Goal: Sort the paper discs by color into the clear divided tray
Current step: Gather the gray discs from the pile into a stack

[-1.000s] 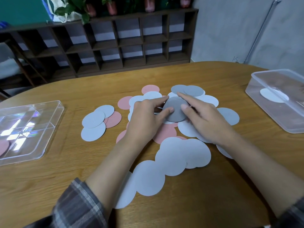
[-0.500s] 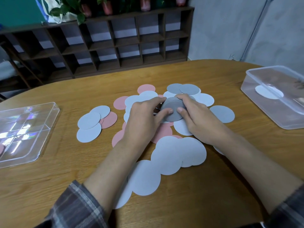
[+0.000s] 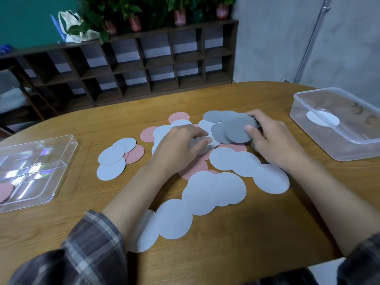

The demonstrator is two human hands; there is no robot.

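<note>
While your right hand [image 3: 275, 140] pinches grey discs [image 3: 236, 130] at the pile's [image 3: 224, 159] 1 o'clock, left hand [image 3: 176, 147] curls over its centre. Left fingers' [image 3: 193, 133] grasp: cannot tell.

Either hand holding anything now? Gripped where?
Right hand grips a dark grey disc by its right edge, thumb on top, fingers round the far rim. Left hand rests curled on the pile; motion blur hides whether it pinches anything.
</note>
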